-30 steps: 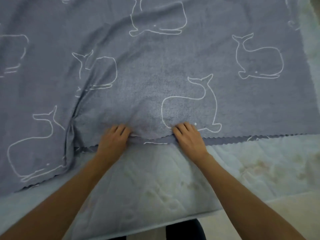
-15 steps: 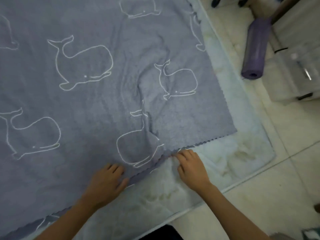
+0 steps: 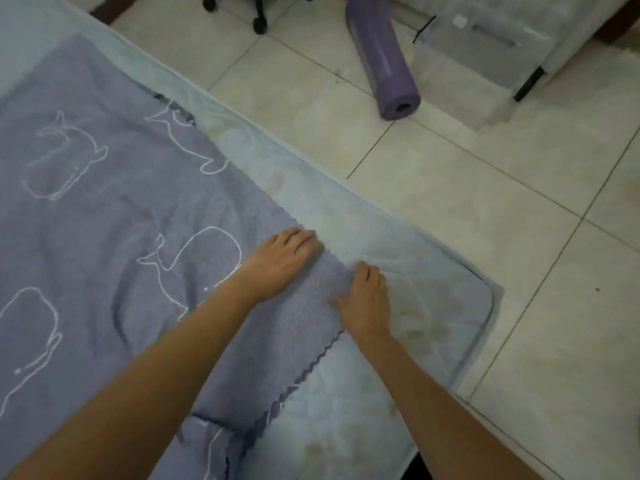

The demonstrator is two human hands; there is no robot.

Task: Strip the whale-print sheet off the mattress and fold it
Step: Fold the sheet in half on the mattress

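The blue-grey whale-print sheet lies spread over the pale quilted mattress, which sits on the floor. Its scalloped edge runs diagonally down the middle of the view, and a small fold bunches at the bottom. My left hand rests flat on the sheet near its right corner, fingers straight. Beside it, my right hand lies at that corner, fingertips bent down onto the sheet's edge where it meets the mattress. Whether the fingers pinch the cloth is hidden.
White tiled floor surrounds the mattress corner on the right. A rolled purple mat lies on the floor at the top, next to a clear plastic drawer box. Chair castors stand at the top edge.
Both hands have slid right along the sheet's edge to its right corner, and the view has swung right with them, bringing the floor and purple mat into sight.
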